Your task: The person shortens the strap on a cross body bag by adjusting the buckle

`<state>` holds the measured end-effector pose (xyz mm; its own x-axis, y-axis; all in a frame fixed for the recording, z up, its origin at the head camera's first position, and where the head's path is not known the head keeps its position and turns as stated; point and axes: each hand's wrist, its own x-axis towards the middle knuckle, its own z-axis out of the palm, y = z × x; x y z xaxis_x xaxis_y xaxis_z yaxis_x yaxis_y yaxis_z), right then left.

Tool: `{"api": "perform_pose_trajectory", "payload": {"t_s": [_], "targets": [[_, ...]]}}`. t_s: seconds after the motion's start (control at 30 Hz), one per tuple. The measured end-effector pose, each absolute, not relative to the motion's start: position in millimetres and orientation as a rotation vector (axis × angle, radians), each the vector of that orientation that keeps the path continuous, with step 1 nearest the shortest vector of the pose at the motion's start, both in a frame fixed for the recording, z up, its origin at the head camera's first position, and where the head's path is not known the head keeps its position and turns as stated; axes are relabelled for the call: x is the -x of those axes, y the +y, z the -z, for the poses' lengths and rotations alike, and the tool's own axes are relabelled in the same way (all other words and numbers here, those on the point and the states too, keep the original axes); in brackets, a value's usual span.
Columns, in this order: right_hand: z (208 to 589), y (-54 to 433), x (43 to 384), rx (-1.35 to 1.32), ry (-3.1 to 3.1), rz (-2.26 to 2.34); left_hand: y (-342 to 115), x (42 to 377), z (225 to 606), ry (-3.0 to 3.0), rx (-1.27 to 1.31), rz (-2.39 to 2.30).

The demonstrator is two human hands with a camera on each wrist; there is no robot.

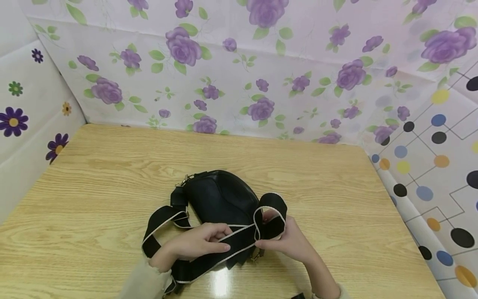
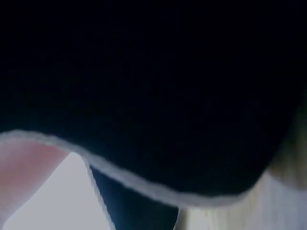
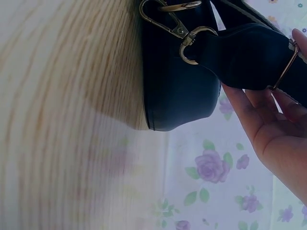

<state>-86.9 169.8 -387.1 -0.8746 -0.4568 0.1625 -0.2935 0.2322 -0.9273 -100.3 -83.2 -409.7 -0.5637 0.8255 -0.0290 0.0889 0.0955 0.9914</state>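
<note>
A black leather bag (image 1: 218, 199) lies on the wooden table, its wide black strap (image 1: 239, 243) with white edging spread in front of it. My left hand (image 1: 196, 243) pinches the strap between thumb and fingers at the bag's near side. At the bag's right, my right hand (image 1: 289, 241) grips the strap where it is folded into loops. The right wrist view shows a gold clasp (image 3: 189, 45), a leather strap end (image 3: 244, 55) and a gold buckle beside the right hand's fingers. Close up, dark strap fabric (image 2: 144, 96) fills most of the left wrist view.
The light wooden table (image 1: 112, 166) extends around the bag. A flowered sheet (image 1: 231, 83) hangs behind it, and a dotted sheet (image 1: 429, 174) stands along the right side. A small dark object (image 1: 298, 296) shows at the bottom edge near the right sleeve.
</note>
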Motion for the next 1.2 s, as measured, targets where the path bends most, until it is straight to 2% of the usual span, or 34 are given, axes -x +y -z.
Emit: {"api": "perform_pose_trajectory", "payload": {"t_s": [0.37,0.57,0.8,1.03,1.2], "targets": [[394,170,87,0.737,2.299,1.737,-78,99,409,1.747,-0.771,-1.660],[395,170,87,0.804,2.244,1.753,-77,101,409,1.934,-0.863,-1.655],[381,165,84,0.922,2.174,1.762,-76,101,407,1.882,-0.965,-1.667],[373,162,81,0.884,2.207,1.734,-77,103,408,1.906,-1.092,-1.703],[374,161,81,0.882,2.239,1.716,-73,104,407,1.884,-1.023,-1.658]]}}
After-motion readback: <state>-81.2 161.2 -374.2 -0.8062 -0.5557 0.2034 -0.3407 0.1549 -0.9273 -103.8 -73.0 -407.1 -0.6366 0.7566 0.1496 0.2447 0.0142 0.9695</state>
